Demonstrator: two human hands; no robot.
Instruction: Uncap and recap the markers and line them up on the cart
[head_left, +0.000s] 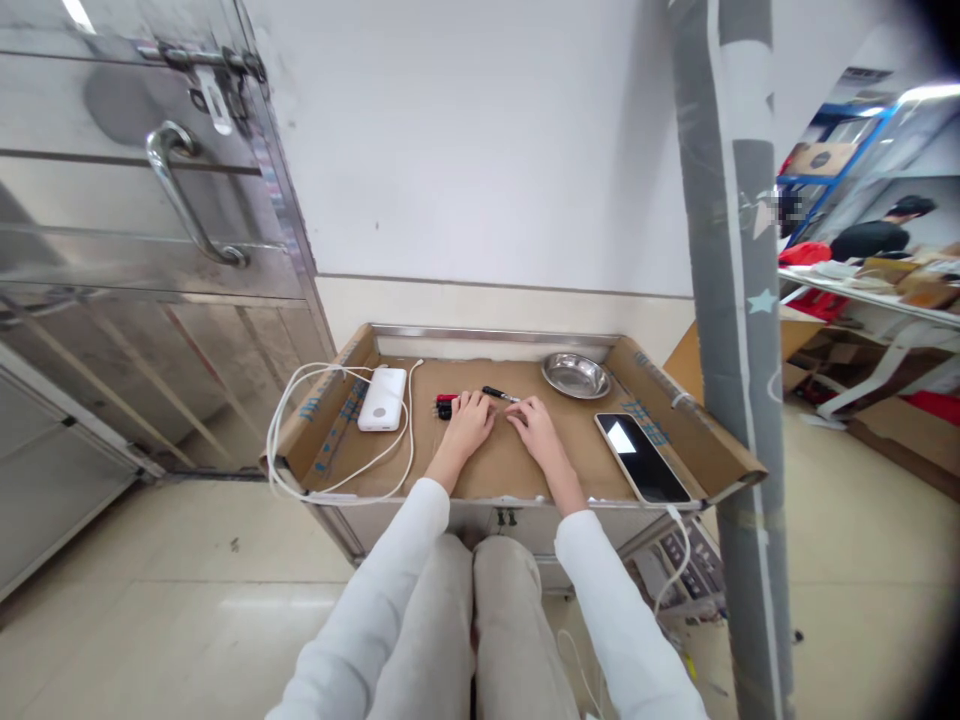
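On the cardboard-lined table [517, 465], my left hand [470, 418] is beside a small group of red and black pieces [445, 405], partly covering them. Its fingers are curled, with thumb and index finger close together toward the middle. Facing it across a small gap is my right hand [529, 422], thumb and fingertips drawn together. Whatever the fingertips hold is too small to make out. A slim black tool like a pen or screwdriver [498, 394] lies just beyond both hands, its thin end near my right fingers.
Left on the table is a white power bank [383, 400] with a looped white cable [411, 440]. A round metal dish [576, 376] stands back right, with a phone [642, 458] in front. Cardboard walls [679, 425] flank the surface. A grey wrapped pole [739, 330] rises at right; a person [874, 238] is beyond.
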